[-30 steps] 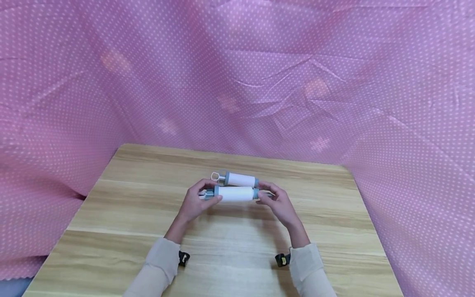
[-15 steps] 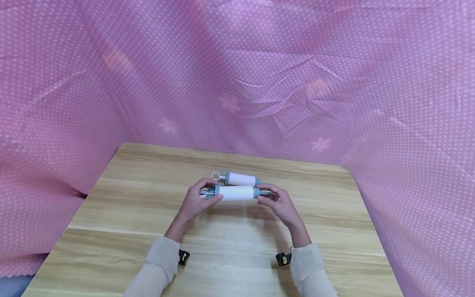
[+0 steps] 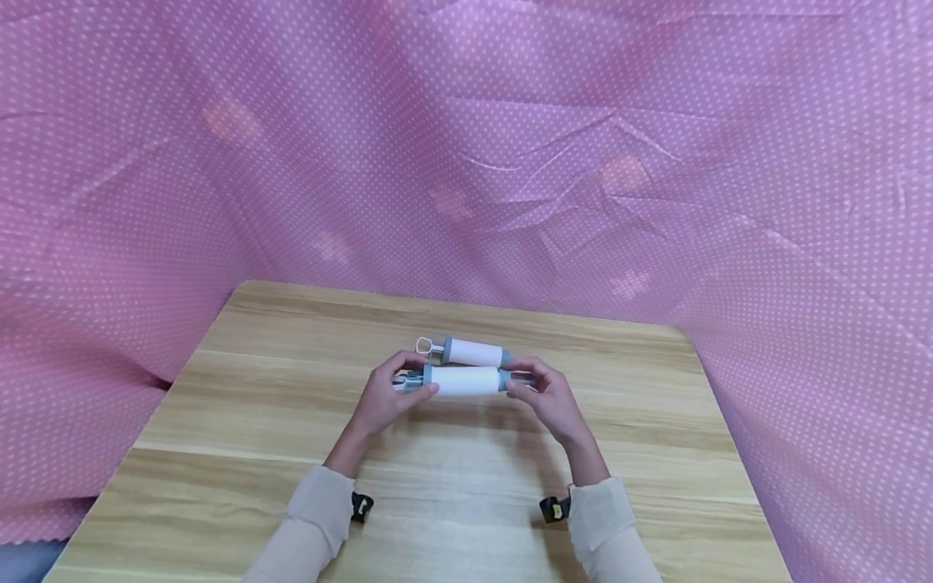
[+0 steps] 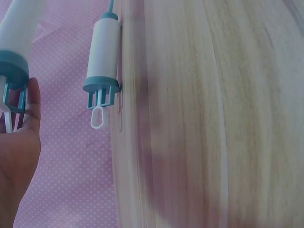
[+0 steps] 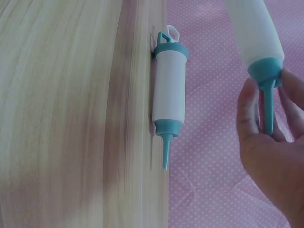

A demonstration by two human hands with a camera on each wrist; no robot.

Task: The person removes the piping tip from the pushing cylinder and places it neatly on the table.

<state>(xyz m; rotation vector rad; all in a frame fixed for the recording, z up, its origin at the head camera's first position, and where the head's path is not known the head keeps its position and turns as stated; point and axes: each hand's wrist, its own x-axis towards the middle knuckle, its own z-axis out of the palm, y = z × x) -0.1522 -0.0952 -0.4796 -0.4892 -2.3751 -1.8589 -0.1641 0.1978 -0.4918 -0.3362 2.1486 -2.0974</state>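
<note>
Two plastic syringes with white barrels, teal end caps, thin teal nozzles and white loop plunger handles are in view. One syringe (image 3: 464,380) is held level above the table in the head view, nozzle to the right. My left hand (image 3: 382,394) grips its handle end, thumb on the near side. At the nozzle end my right hand (image 3: 548,398) pinches the teal cap (image 5: 265,71) with the fingertips. The other syringe (image 3: 474,352) lies on the table just beyond, pointing the same way, touched by neither hand. The palm hides part of the held one's handle in the left wrist view.
The wooden table (image 3: 466,486) runs under both arms, with its far edge behind the lying syringe. Pink dotted cloth (image 3: 466,162) hangs around the back and sides. A small black wrist camera (image 3: 361,508) sits at the left cuff, another wrist camera (image 3: 555,509) at the right.
Both hands stay in place around the held syringe. It rises very slightly and comes back down, and the right fingers shift a little at its nozzle end. The lying syringe has not moved.
</note>
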